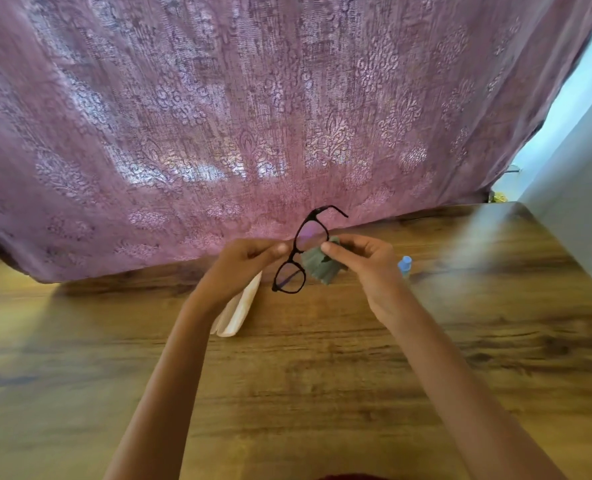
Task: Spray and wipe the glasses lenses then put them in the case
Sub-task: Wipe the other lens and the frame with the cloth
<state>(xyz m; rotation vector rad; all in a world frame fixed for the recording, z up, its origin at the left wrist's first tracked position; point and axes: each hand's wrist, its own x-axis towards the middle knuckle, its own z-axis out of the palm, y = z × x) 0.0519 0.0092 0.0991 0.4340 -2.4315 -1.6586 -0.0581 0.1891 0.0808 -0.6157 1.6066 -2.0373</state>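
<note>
No brand, label or writing can be read anywhere here; the bottle (405, 266) shows only a blue cap and a pale body, too small and blurred to make out any print.

The glasses (299, 252) are held up above the table (322, 375), between the two hands, tilted so that one lens sits high and far and the other low and near. The frame is thin and black, with one temple arm sticking out at the top toward the curtain (253, 116). The left hand (242, 268) pinches the frame at the bridge, thumb and fingertips together on it. The right hand (363, 258) holds a grey-green cloth (318, 263) against the upper lens — thumb in front, the other fingers curled behind, clamped on the cloth. Part of the cloth hangs loose below the hand, just beside the lower lens.

The case (235, 317) lies on the table under the left wrist, cream-coloured and long; the hand and forearm cover its far end, so whether it is open or closed cannot be told. The bottle stands upright on the table just behind the right hand, which hides its lower part.

The table is brown wood grain. The purple patterned curtain hangs along its far edge and drapes onto the left corner. A pale wall (585, 168) stands on the right — daylight shows in the gap between it and the curtain.
</note>
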